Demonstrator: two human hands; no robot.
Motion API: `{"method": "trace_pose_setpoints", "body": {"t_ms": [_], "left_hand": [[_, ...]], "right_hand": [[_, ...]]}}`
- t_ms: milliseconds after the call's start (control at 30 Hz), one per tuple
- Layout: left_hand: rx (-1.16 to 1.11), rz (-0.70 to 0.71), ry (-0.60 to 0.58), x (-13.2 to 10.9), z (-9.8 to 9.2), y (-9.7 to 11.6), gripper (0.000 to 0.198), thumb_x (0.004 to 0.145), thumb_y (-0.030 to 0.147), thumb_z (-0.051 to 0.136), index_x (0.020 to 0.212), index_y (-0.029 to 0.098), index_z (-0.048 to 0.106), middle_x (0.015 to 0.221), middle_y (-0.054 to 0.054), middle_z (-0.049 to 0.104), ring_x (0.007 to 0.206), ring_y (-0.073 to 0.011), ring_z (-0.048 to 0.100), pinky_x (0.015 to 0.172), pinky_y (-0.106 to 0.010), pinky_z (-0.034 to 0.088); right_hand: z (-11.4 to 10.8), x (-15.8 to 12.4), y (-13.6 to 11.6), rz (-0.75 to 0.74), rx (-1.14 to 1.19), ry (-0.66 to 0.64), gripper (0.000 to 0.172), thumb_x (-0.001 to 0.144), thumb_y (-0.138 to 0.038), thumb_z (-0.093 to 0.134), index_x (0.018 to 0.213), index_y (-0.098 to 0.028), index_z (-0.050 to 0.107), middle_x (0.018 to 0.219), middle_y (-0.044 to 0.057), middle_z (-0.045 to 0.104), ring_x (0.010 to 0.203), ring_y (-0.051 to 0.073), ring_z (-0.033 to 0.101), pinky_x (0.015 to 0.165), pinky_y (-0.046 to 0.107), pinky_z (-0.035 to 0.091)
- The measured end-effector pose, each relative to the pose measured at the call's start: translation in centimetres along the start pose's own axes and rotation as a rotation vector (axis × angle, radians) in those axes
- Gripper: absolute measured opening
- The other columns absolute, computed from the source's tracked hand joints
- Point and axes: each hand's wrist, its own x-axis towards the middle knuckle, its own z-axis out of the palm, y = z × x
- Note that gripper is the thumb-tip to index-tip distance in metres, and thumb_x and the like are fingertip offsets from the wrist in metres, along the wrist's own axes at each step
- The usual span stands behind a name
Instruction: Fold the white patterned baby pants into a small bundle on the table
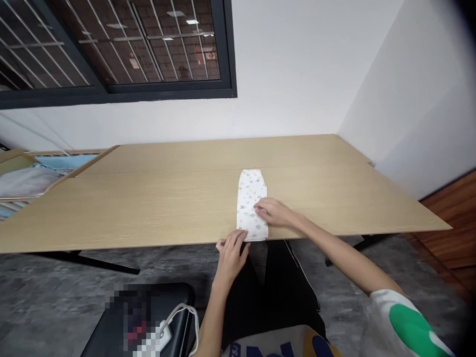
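Beyond the hands point(273, 212) point(230, 255), tray point(67, 152) of cloth point(26, 181)

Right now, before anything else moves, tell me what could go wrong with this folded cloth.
The printed white cloth reaches the table's near edge, beside your left hand, so it could slide off onto the floor. Your right hand rests on only one side of it, so pressing unevenly might skew the folds.

folded cloth point(250, 198) — soft, matt | tbl top point(148, 208) — smooth wood-grain laminate | floor point(55, 292) — rough concrete
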Motion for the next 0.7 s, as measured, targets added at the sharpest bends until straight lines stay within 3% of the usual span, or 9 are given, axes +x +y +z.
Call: {"method": "trace_pose_setpoints", "body": {"t_ms": [67,167,267,333,500,600,700], "left_hand": [[-0.013,0.033,-0.058,0.1,-0.4,-0.7,0.028,0.104,0.023,0.055,0.128,0.03,0.067,0.132,-0.006,0.071,0.122,-0.0224,0.065,0.093,-0.041,0.038],[-0.037,0.049,-0.096,0.0,-0.7,-1.0,0.033,0.105,0.016,0.049,0.128,0.03,0.067,0.133,-0.007,0.071,0.122,-0.0222,0.064,0.094,-0.042,0.036],[-0.077,0.079,-0.089,0.0,-1.0,-0.7,0.031,0.105,0.016,0.048,0.127,0.028,0.067,0.126,-0.008,0.074,0.115,-0.022,0.067,0.093,-0.042,0.035],[-0.113,0.109,-0.068,0.0,-1.3,-0.4,0.028,0.105,0.017,0.051,0.125,0.027,0.068,0.118,-0.007,0.077,0.108,-0.0205,0.069,0.09,-0.041,0.035],[-0.24,0.173,0.034,0.0,-2.7,0.7,0.024,0.102,0.018,0.058,0.123,0.026,0.067,0.105,-0.002,0.078,0.095,-0.0175,0.07,0.086,-0.037,0.037],[-0.333,0.163,0.147,0.2,-3.5,1.4,0.025,0.099,0.018,0.064,0.121,0.027,0.067,0.102,-0.002,0.077,0.092,-0.0175,0.069,0.086,-0.036,0.041],[-0.388,0.114,0.286,1.1,-3.7,2.0,0.026,0.096,0.017,0.067,0.12,0.027,0.066,0.103,-0.002,0.076,0.093,-0.018,0.069,0.088,-0.036,0.045]], "right_hand": [[0.6,-3.2,-2.0,-0.026,0.007,-0.024,0.034,0.106,-0.04,0.049,0.121,-0.017,0.068,0.11,0.013,0.072,0.102,0.026,0.067,0.092,0.043,0.053],[1.9,-6.7,-3.6,-0.054,-0.079,-0.018,0.041,0.098,-0.044,0.064,0.129,-0.018,0.064,0.127,0.016,0.068,0.115,0.032,0.064,0.098,0.048,0.052],[2.8,-8.6,-4.1,-0.07,-0.183,0.007,0.034,0.099,-0.027,0.06,0.132,-0.019,0.062,0.136,0.018,0.063,0.126,0.034,0.059,0.099,0.049,0.051],[2.7,-9.1,-4.5,-0.064,-0.225,0.012,0.031,0.1,-0.015,0.052,0.129,-0.019,0.062,0.13,0.017,0.066,0.122,0.032,0.061,0.096,0.047,0.052],[0.5,-9.9,-6.5,-0.007,-0.18,-0.052,0.021,0.103,-0.015,0.047,0.111,-0.017,0.066,0.102,0.013,0.073,0.096,0.028,0.068,0.087,0.043,0.052],[-1.7,-9.9,-7.8,0.035,-0.043,-0.074,0.021,0.106,-0.025,0.047,0.111,-0.019,0.066,0.1,0.011,0.074,0.092,0.027,0.068,0.085,0.042,0.052],[-3.8,-9.0,-8.4,0.09,0.111,-0.016,0.023,0.108,-0.032,0.046,0.114,-0.022,0.066,0.102,0.008,0.073,0.093,0.025,0.067,0.083,0.04,0.052]]}}
